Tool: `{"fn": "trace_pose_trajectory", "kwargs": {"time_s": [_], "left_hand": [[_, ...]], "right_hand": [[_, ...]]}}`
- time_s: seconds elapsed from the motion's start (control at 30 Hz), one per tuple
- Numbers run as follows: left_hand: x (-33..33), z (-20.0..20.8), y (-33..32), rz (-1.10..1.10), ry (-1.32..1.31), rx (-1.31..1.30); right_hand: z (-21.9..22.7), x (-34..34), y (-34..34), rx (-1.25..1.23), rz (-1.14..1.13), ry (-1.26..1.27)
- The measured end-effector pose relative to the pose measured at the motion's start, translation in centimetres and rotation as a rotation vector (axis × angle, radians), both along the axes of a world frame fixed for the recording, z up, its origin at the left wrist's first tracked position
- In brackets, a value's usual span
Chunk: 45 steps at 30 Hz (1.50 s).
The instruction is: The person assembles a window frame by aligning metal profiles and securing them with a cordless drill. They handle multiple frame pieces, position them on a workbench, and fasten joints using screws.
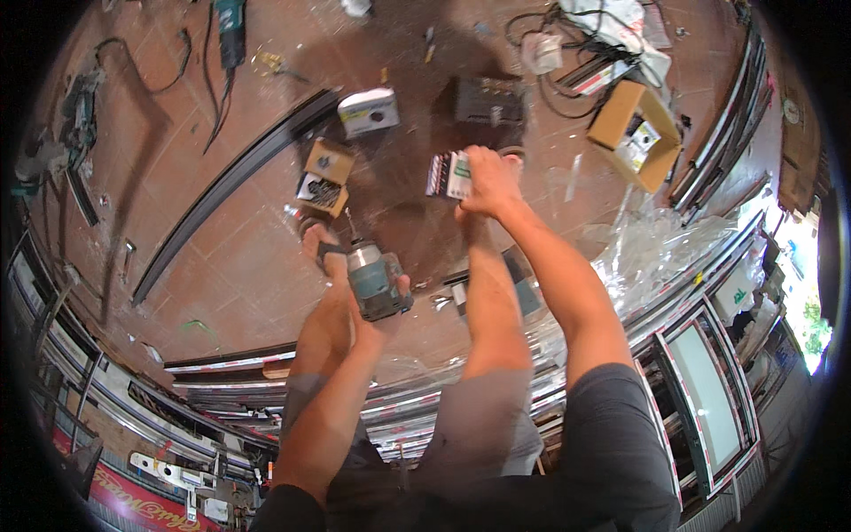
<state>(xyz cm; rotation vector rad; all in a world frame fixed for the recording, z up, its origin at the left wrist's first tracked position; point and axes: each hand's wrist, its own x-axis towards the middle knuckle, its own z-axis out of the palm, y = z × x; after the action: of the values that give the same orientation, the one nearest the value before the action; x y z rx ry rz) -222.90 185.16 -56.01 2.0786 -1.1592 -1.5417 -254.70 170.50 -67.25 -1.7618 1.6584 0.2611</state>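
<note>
A teal cordless drill [372, 282] with a silver chuck is in my left hand [379, 328]; its bit points away from me, and my fingers are closed round the tool, partly hidden behind it. My right hand [493, 183] grips a small printed carton [448, 176], white with dark stripes, above the floor between my feet and the dark case. Just beyond the drill bit, a small open cardboard box [321, 193] holds many small dark pieces, likely screws. Farther off lies a white printed box [369, 112]. Beyond my right hand sits a dark flat case [489, 101].
A long dark metal profile [222, 197] crosses the tiled floor at left. A corded teal power tool [231, 37] lies at far left. At right are an open cardboard box [612, 115], tangled black cable [567, 97] and clear plastic sheeting [651, 257]. Stacked profiles lie behind my feet.
</note>
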Motion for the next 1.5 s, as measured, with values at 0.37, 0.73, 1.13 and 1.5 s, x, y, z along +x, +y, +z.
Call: {"fn": "trace_pose_trajectory", "kwargs": {"time_s": [0.37,0.73,1.13,1.5], "left_hand": [[7.7,-0.4,1.1,0.139,-0.223,-0.011],[2.5,0.3,6.9,0.170,-0.011,0.155],[2.2,0.6,5.0,0.255,0.171,0.203],[2.3,0.2,6.0,0.158,0.101,0.235]], "right_hand": [[-12.4,13.6,-1.9,-0.258,0.116,0.298],[-8.3,14.7,6.7,-0.424,-0.239,-0.112],[-15.0,13.8,3.5,-0.274,-0.339,0.153],[-17.3,13.7,2.9,-0.240,-0.140,0.260]]}}
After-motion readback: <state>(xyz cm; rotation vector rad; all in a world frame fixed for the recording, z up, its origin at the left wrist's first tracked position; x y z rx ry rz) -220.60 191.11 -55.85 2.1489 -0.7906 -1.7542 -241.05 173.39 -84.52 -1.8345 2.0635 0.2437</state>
